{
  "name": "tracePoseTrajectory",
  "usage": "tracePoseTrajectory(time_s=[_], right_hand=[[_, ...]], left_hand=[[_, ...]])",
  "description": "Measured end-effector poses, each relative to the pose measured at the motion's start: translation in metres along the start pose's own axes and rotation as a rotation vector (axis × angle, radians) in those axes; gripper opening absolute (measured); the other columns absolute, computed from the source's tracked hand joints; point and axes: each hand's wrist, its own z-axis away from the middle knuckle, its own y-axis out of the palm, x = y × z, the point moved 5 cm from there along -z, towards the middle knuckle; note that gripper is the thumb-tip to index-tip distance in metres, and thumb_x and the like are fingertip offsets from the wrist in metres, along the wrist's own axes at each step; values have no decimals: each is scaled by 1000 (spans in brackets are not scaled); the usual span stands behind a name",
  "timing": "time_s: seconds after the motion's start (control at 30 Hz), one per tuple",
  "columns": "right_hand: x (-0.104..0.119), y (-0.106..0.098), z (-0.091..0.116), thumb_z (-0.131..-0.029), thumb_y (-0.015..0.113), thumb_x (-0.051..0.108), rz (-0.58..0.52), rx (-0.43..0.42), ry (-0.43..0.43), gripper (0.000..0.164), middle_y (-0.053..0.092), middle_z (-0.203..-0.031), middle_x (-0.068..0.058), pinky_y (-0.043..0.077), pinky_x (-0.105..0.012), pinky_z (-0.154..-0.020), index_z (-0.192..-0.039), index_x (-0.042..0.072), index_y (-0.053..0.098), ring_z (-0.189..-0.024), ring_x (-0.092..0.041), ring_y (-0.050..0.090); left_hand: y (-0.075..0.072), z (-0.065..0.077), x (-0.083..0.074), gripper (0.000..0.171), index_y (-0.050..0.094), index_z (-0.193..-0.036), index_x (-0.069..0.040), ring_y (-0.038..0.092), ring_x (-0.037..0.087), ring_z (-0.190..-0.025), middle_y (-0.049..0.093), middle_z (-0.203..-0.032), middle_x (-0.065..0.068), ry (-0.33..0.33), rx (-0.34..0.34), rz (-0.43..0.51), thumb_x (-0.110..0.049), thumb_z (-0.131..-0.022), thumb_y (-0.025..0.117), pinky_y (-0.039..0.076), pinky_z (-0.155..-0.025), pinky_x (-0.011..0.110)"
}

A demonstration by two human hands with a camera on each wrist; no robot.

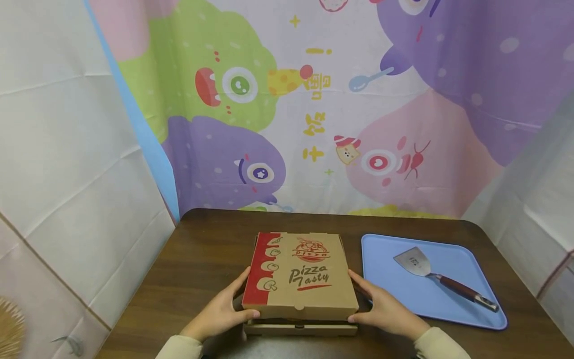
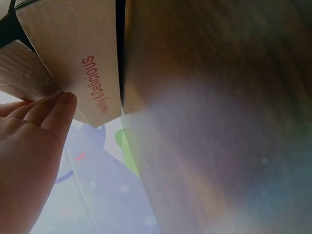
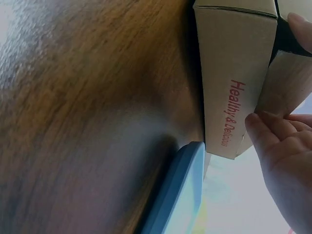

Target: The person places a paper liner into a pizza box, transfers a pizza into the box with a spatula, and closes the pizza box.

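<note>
A brown cardboard pizza box (image 1: 309,330) with a red stripe and printed lettering lies on the table, its front toward me. The lid (image 1: 314,294) is raised a little at the front, leaving a dark gap above the lower wall. My left hand (image 1: 222,310) grips the lid's left side, thumb at the front corner and fingers along the side. On the opposite side my right hand (image 1: 387,310) holds the lid the same way. In the right wrist view, the box's side wall (image 3: 234,83) reads "Healthy & Delicious", and the fingertips touch near its upper edge.
A blue tray (image 1: 385,294) lies right of the box, close to my right hand. On it rests a metal spatula (image 1: 453,284) with a dark red handle. A cartoon-printed curtain (image 1: 314,189) hangs behind the dark wooden table (image 1: 188,264).
</note>
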Motion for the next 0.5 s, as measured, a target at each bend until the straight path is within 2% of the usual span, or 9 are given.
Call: tracePoseTrajectory(time_s=[0.07, 0.13, 0.23, 0.5], right_hand=[[-1, 0, 0, -77, 80, 45, 21, -8, 14, 108, 31, -157, -23, 39, -49, -109, -156, 5, 19, -138, -43, 40], [-2, 1, 1, -76, 81, 46, 28, -15, 31, 108, 31, -157, -22, 35, -60, -107, -157, 8, 20, -139, -45, 37], [-3, 1, 1, -75, 81, 47, 30, -16, 41, 109, 30, -157, -21, 33, -63, -107, -157, 10, 20, -140, -46, 34], [-3, 4, 2, -75, 81, 47, 51, -16, 34, 110, 30, -158, -20, 35, -61, -107, -157, 10, 19, -140, -43, 36]], left_hand=[[0, 0, 0, 107, 17, -158, -11, 35, 34, -143, 30, -160, 13, 0, -4, -5, -39, -77, 82, 29, -112, 60], [0, 1, 1, 107, 17, -158, -11, 33, 34, -144, 29, -160, 14, -3, -6, -8, -39, -77, 82, 28, -112, 61], [0, 1, 1, 107, 16, -158, -12, 32, 34, -144, 29, -160, 14, -9, -6, -24, -40, -78, 81, 28, -112, 62], [2, 2, 1, 108, 14, -158, -11, 32, 36, -144, 29, -160, 16, 2, 11, -63, -41, -79, 80, 29, -111, 63]])
